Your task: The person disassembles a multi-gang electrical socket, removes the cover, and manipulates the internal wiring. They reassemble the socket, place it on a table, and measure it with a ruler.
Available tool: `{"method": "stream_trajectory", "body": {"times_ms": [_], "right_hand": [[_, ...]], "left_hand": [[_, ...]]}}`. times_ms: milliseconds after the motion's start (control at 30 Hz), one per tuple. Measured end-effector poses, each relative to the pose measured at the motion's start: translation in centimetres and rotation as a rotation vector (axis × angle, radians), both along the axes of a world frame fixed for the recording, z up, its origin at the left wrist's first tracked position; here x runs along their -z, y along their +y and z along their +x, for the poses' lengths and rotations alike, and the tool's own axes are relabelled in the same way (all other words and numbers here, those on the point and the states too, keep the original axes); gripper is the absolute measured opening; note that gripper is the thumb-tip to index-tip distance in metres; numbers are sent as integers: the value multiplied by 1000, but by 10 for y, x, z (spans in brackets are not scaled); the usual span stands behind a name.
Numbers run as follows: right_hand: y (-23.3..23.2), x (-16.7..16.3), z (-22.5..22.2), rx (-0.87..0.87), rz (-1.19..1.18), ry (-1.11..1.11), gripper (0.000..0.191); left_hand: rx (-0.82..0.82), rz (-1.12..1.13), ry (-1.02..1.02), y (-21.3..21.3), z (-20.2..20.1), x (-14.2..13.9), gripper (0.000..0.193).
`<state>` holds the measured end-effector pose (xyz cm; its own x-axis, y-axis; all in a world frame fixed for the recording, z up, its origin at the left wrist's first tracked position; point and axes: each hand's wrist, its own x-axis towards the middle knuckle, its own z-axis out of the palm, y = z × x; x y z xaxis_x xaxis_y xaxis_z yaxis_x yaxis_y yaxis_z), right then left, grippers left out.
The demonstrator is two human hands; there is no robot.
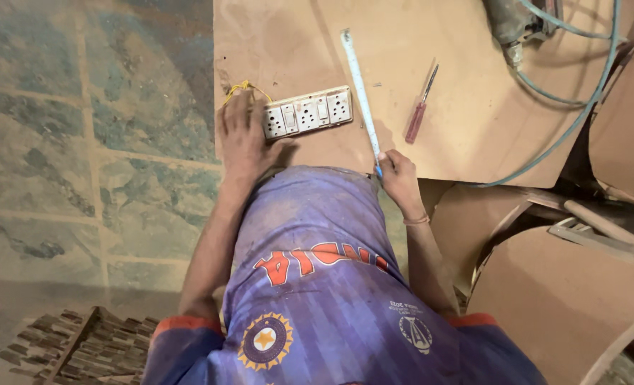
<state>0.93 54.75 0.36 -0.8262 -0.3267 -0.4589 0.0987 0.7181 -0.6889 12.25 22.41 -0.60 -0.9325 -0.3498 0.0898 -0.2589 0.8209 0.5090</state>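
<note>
Left hand (242, 135) flat against switchboard (308, 112); right hand (400, 177) pinches ruler (360, 89).

Board (431, 135) on floor (81, 142). On it, l to r: switch plate (308, 112), tape (359, 93), screwdriver (421, 107). Left hand (244, 135) touches plate's l end; right hand (397, 175) at tape's near end. Cable (580, 107) far r.

Matt brown fibreboard (431, 135) (dusty); glossy plastic switchboard (308, 112); metal ruler (359, 89).
</note>
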Motion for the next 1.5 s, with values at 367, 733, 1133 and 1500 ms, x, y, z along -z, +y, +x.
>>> {"method": "stream_trajectory", "body": {"times_ms": [367, 733, 1133, 1500], "right_hand": [[12, -9, 17, 65, 20, 25, 27], [20, -4, 5, 1, 102, 152, 22], [30, -11, -1, -101, 249, 245, 22], [10, -23, 1, -61, 351, 259, 23]], "left_hand": [[447, -18, -47, 28, -67, 11, 89], [148, -7, 36, 28, -92, 16, 82], [167, 8, -25, 24, -91, 15, 80], [155, 32, 49, 27, -95, 13, 78]]}}
